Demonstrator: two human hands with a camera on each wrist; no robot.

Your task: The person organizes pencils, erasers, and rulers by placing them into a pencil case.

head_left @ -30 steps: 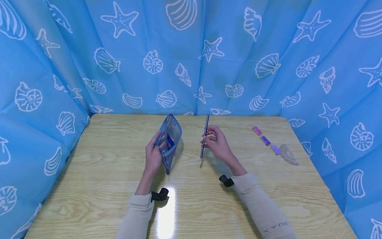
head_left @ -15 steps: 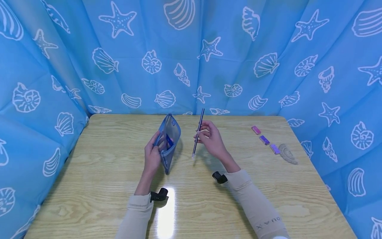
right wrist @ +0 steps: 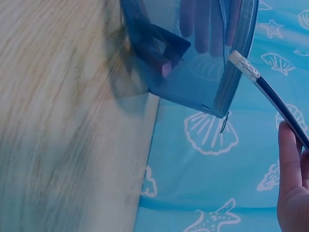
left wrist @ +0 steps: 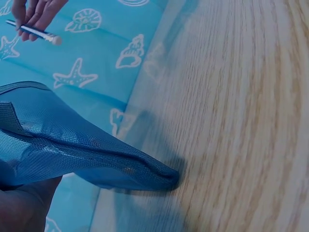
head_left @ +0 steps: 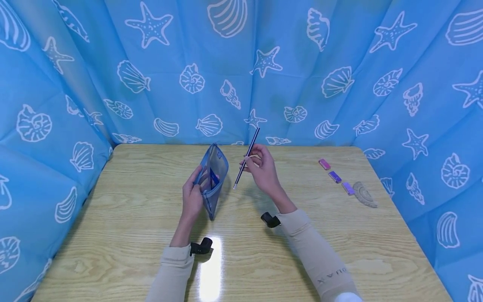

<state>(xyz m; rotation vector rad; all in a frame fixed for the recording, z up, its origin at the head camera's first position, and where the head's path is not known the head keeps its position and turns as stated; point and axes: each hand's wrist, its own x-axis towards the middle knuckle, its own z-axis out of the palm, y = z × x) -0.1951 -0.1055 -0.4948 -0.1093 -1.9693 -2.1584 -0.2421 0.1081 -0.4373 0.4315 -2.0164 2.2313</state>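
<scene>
My left hand (head_left: pixel 193 195) grips the side of a blue mesh zipper pouch (head_left: pixel 214 203), whose mouth gapes upward. Through the mesh, a dark blue piece (right wrist: pixel 169 41) and a reddish thing (right wrist: pixel 157 63) show inside; their kind is unclear. To the right of the pouch, my right hand (head_left: pixel 264 172) pinches a dark striped pencil (head_left: pixel 253 140) above the table. The pencil slants, with its white eraser end (right wrist: pixel 236 57) low and towards the pouch. In the head view a small gap separates the pencil from the pouch.
On the right of the wooden table (head_left: pixel 132 235) lie a pink block (head_left: pixel 324 164), a dark purple block (head_left: pixel 334 177) and a lilac block (head_left: pixel 348 188) in a slanting row. A clear protractor (head_left: pixel 364 195) lies beside them. A blue shell-print curtain (head_left: pixel 234 63) hangs behind.
My right hand has moved left and away from me with the pencil, which now tilts more and is nearer the pouch. The left hand and pouch have stayed about where they were.
</scene>
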